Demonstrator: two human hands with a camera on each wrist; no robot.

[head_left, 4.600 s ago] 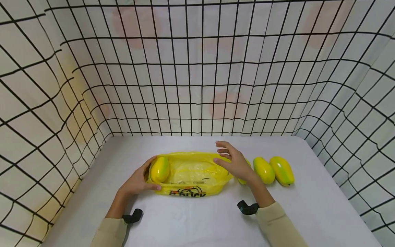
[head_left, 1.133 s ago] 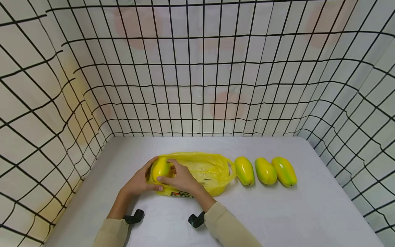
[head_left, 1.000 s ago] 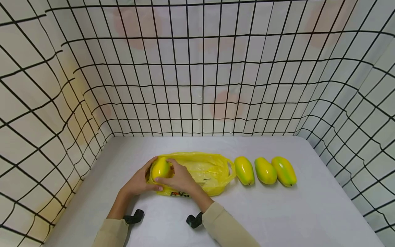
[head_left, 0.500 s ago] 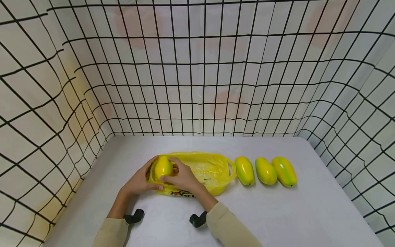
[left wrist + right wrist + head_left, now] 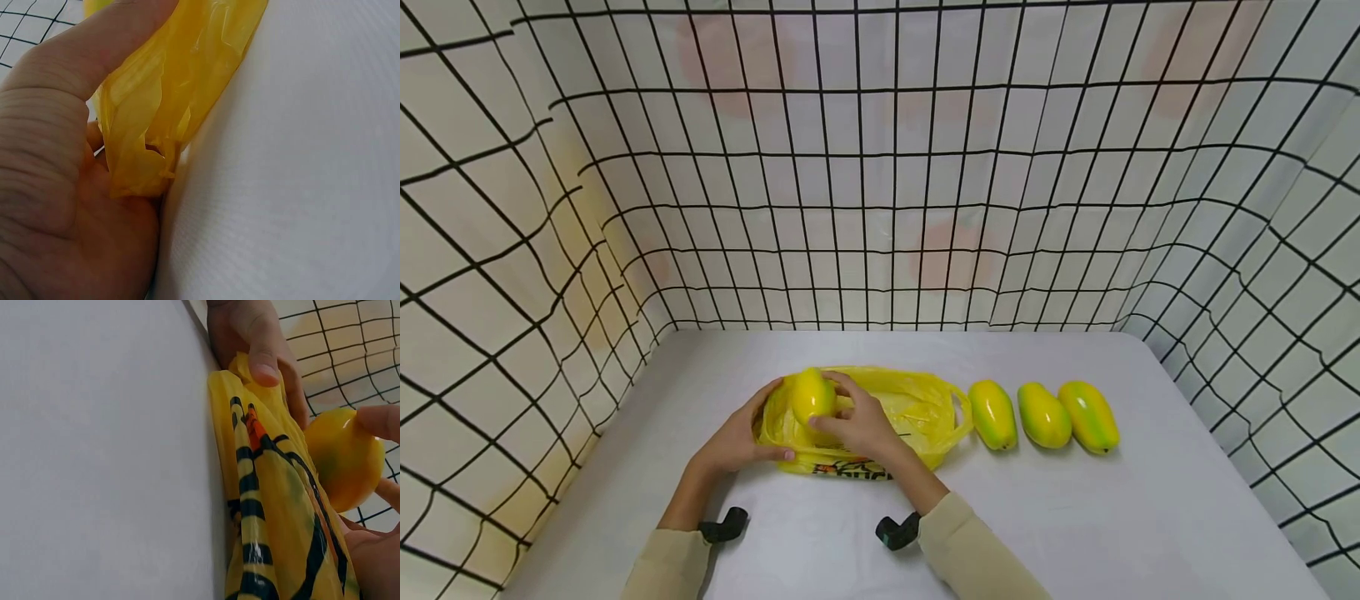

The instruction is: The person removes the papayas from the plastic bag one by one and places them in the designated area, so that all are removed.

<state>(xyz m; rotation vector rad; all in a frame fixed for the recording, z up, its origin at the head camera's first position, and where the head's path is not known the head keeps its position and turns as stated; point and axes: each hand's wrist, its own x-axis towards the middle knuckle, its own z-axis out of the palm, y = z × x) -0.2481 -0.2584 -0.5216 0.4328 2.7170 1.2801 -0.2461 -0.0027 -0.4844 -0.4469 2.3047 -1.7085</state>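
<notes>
My right hand (image 5: 863, 423) holds a glossy yellow mango (image 5: 813, 397) between thumb and fingers, above the left part of a yellow plastic bag (image 5: 917, 417). In the right wrist view, the mango (image 5: 344, 459) shows just over the rim of the printed bag (image 5: 269, 506). At the bag's left end, my left hand (image 5: 733, 437) grips the plastic, its thumb on the near side and its other fingers behind. The left wrist view shows the bag (image 5: 169, 94) between thumb and palm; most of the fingers are hidden there.
Right of the bag, three yellow-green mangoes lie in a row: one (image 5: 993, 415) beside the bag's handle loop, a middle one (image 5: 1045, 415) and a far one (image 5: 1089, 417). Black wire mesh (image 5: 891, 208) rises behind and along both sides of the white table (image 5: 820, 542).
My right hand has come left from near the row to the mango in the bag, taken hold of it, and raised it slightly rightward. The left hand stays at the bag's left end.
</notes>
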